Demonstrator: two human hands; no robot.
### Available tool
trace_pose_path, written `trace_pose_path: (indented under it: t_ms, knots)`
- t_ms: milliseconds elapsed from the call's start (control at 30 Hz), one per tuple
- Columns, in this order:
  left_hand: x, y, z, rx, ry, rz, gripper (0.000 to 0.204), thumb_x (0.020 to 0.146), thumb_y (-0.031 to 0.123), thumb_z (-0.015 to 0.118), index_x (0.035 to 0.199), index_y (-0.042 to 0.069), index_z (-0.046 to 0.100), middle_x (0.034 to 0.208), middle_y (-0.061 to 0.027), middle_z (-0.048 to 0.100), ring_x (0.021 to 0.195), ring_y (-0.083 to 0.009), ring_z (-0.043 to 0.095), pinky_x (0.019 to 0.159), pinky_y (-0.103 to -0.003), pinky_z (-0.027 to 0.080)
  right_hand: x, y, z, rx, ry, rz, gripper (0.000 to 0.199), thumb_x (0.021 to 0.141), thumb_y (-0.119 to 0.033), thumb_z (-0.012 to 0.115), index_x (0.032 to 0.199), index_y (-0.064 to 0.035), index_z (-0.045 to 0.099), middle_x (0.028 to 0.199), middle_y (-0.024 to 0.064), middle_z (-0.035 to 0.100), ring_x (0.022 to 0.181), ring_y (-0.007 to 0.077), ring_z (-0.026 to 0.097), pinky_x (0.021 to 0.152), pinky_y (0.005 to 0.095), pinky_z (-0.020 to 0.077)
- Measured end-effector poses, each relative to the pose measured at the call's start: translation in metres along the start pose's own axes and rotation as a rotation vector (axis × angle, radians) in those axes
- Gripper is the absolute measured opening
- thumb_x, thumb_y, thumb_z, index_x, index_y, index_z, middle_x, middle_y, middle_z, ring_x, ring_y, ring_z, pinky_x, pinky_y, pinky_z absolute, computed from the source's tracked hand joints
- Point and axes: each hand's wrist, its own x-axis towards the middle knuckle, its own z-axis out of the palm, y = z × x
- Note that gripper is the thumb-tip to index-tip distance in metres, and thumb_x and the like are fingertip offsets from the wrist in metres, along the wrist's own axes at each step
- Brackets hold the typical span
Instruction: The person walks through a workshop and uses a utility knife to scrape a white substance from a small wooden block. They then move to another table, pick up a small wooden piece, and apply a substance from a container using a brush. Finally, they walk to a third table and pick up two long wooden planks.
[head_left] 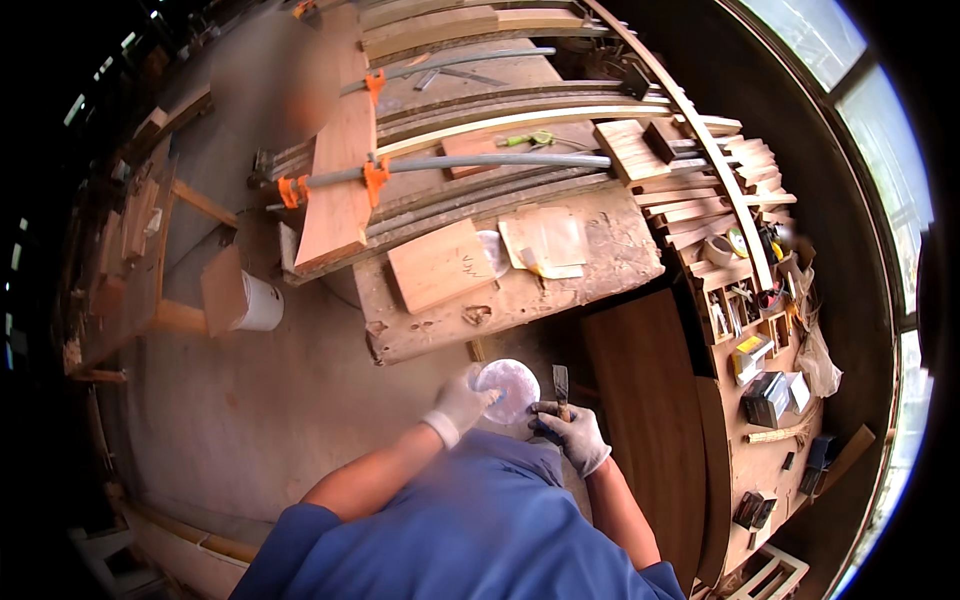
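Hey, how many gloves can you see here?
2: one glove on the left hand, holding a white disc; another on the right hand, holding a scraper. Others may be hidden in blurred areas.

Gloved left fingers holding pale disc, right fingers around scraper, wooden board on workbench

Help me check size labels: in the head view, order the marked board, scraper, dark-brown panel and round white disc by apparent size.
1. Dark-brown panel
2. Marked board
3. Round white disc
4. Scraper, partly hidden
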Motion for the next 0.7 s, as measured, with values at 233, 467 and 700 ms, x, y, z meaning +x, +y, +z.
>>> trace_pose_path:
  t_ms: [233,467,700]
  knots:
    - [0.036,-0.019,-0.056,-0.134,0.107,0.023,0.023,0.092,0.004,0.066,0.114,-0.004,0.067,0.105,-0.0103,0.072,0.092,-0.0142,0.065,0.083,-0.030,0.052,0.055,-0.036,0.036,-0.141,-0.078,0.008,0.028,0.092,-0.012,0.070,0.115,0.0047,0.071,0.092,0.0065,0.072,0.079,0.0119,0.068,0.073,0.0262,0.0558]
    - [0.133,0.023,-0.080,-0.276,0.361,0.145,0.018,0.093,-0.002,0.066,0.111,-0.003,0.069,0.099,-0.0043,0.072,0.086,-0.0109,0.064,0.078,-0.027,0.053,0.122,-0.061,0.034,-0.106,0.015,-0.029,0.030,0.093,-0.022,0.072,0.114,0.0003,0.070,0.086,0.0081,0.072,0.073,0.0141,0.068,0.062,0.0271,0.0541]
    - [0.167,0.096,-0.075,0.415,0.649,0.071,0.033,0.086,0.012,0.075,0.118,0.007,0.069,0.111,-0.0163,0.070,0.100,-0.0300,0.067,0.091,-0.038,0.052,0.141,-0.058,0.012,-0.365,0.051,-0.047,0.019,0.092,-0.017,0.072,0.101,-0.0006,0.069,0.077,0.0015,0.065,0.067,0.0099,0.058,0.060,0.0266,0.0480]
